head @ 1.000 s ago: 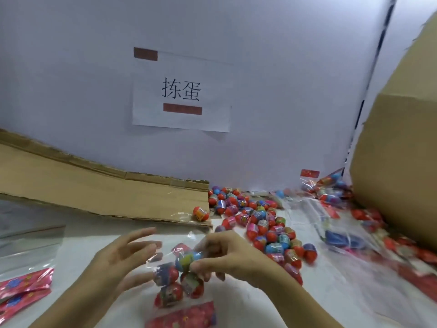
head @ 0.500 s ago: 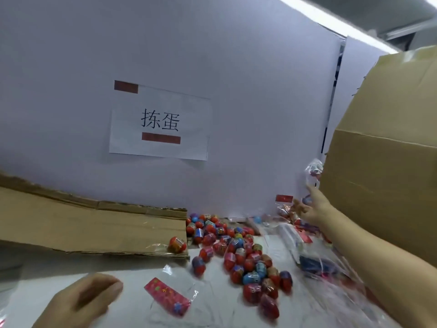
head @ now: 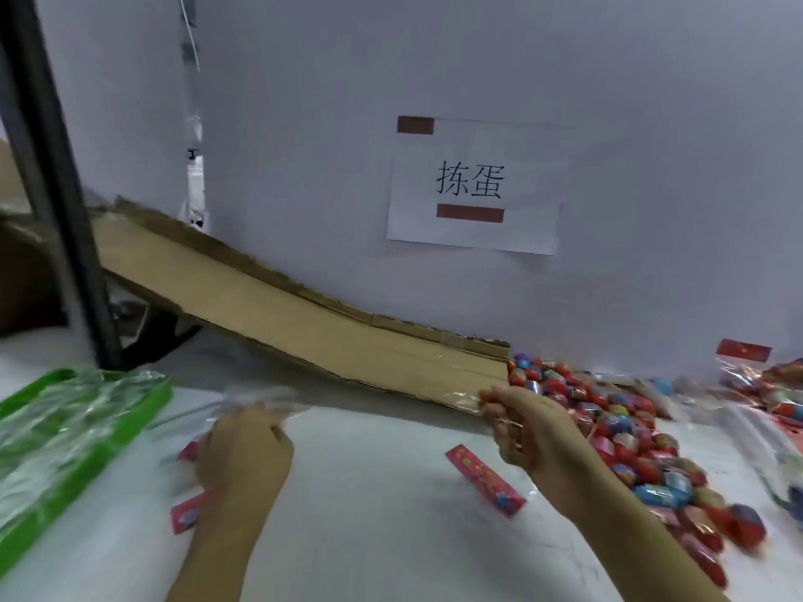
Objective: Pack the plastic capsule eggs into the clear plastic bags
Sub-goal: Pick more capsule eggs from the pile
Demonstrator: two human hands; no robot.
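Left hand (head: 243, 454) pinches a limp, slippery clear bag (head: 260, 399) left of the capsule egg pile (head: 625, 436); take it by its mouth edge. Right hand (head: 528, 432), fingers curled, grip contents unclear.

1. Capsule eggs (head: 625, 432): mostly red, some blue, with multicoloured printed wraps.
2. Bag header card (head: 484, 479): pink-red, small coloured motifs.
3. Tray (head: 147, 410): bright green.
4. Cardboard sheet (head: 278, 310): plain brown.
5. Paper sign (head: 471, 186): white, black characters, brown-red bars.
6. Worktop (head: 369, 536): white.
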